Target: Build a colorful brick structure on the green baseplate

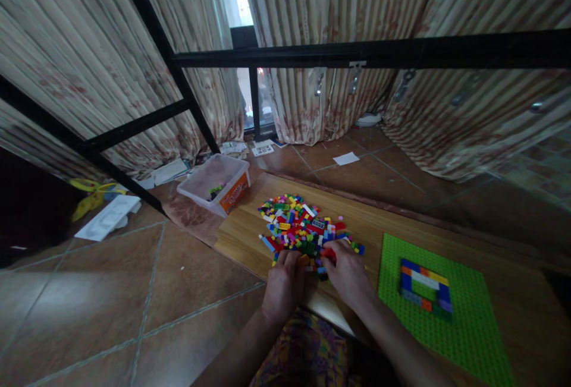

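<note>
A loose pile of small coloured toy bricks [297, 226] is spread over the wooden board [245, 235]. At the pile's near edge, my left hand [284, 283] has its fingers closed around an orange brick [303, 260]. Just to its right, my right hand [343, 268] pinches a red brick [329, 254] between thumb and fingers. On a green studded baseplate [473, 339] to the right stands a rectangular frame of bricks [413, 298], blue, orange, yellow, white and purple, with a gap in its middle.
Beyond the board's left end stands a clear plastic tub [200, 179] with an orange label and a few bricks inside. Black metal bars [312, 57] cross in front of the curtains [303, 6]. Papers [345, 159] and a white foam piece [107, 217] lie on the tiled floor.
</note>
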`<state>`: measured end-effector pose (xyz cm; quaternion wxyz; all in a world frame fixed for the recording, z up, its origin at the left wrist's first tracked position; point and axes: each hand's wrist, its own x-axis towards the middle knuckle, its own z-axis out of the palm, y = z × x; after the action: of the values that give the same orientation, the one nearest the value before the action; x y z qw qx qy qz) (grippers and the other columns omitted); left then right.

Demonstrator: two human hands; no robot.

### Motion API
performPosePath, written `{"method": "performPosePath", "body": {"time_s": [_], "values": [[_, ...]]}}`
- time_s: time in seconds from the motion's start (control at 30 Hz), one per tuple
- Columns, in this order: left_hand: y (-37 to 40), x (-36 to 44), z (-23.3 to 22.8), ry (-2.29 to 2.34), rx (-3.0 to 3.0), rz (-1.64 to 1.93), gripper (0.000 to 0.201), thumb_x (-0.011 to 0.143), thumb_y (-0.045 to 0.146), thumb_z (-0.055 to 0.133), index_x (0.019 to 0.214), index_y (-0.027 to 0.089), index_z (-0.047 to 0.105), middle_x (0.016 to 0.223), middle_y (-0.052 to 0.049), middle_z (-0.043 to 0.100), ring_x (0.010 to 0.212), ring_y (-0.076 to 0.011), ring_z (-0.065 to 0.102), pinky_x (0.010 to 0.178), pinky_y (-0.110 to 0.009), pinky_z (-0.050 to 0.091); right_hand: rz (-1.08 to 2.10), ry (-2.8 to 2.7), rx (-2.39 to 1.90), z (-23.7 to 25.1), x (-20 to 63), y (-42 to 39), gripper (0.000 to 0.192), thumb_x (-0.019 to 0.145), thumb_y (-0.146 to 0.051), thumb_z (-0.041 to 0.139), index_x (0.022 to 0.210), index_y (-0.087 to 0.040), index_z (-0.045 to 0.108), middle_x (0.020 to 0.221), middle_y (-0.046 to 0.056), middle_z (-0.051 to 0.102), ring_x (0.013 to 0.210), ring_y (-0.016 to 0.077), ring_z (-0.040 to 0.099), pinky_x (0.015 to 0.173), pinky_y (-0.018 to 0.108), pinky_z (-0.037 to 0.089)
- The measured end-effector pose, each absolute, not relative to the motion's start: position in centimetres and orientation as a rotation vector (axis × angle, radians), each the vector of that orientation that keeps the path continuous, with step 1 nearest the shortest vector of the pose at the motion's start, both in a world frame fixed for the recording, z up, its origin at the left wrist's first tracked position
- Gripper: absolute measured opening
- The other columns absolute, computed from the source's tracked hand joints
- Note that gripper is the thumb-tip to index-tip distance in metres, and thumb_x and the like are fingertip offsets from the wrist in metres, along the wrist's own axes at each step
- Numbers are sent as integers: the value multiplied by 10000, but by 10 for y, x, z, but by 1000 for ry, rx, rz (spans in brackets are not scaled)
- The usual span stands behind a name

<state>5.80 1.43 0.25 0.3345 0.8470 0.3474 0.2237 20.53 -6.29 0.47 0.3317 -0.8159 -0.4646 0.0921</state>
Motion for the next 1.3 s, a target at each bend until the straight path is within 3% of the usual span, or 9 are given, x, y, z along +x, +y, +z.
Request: {"method": "performPosePath", "body": {"time_s": [0.13,0.37,0.53,0.67,0.83,1.03,1.17,1.3], "values": [[13,55,1,853,2181,631,220,866,151,499,1059,214,585,1043,-67,609,895,-176,624,785,-303,531,250,-1206,-2112,6,207,-64,170,793,-181,531,944,-193,607,964,77,600,797,209,604,734,344,482],[19,36,0,833,2152,736,245,908,179,454,1128,217,555,1093,-83,580,969,-169,608,833,-293,530,148,-1242,-2083,18,236,-42,178,860,-201,470,957,-208,620,973,68,632,886,214,616,814,342,467],[29,25,-3,1146,2192,816,367,844,143,511,1203,217,517,1109,-84,559,1023,-220,599,876,-382,532,162,-1391,-2131,20,272,4,288,846,-104,463,1058,-193,637,1080,83,620,948,206,609,851,318,442],[30,29,-2,1156,2226,708,423,816,102,507,1224,216,503,1136,-83,566,1035,-221,602,888,-383,533,318,-1615,-2147,14,292,33,390,799,-25,477,1115,-178,645,1122,90,610,1003,205,600,881,299,416],[28,40,-3,1079,2149,711,413,832,92,483,1224,217,497,1182,-87,560,1019,-197,610,880,-354,533,406,-1696,-2129,9,306,41,339,764,-40,546,1039,-189,678,1045,75,624,908,178,605,811,274,415],[26,40,-2,1078,2032,722,363,853,138,483,1207,208,524,1179,-102,571,976,-205,611,864,-367,518,466,-1417,-2030,17,300,12,216,785,-192,593,991,-213,654,848,16,637,713,155,577,660,272,415],[23,43,12,1059,1908,782,342,879,218,510,1221,209,527,1091,-91,606,884,-184,602,827,-342,501,549,-1140,-1869,22,269,-17,269,798,-332,625,1045,-226,625,745,-9,620,647,155,571,612,273,434],[17,61,36,887,1660,755,381,861,325,591,1217,205,526,1032,-72,642,921,-189,601,840,-320,481,500,-995,-1732,29,226,-39,280,794,-359,655,1033,-221,606,742,-5,608,662,153,571,631,275,464]]}}
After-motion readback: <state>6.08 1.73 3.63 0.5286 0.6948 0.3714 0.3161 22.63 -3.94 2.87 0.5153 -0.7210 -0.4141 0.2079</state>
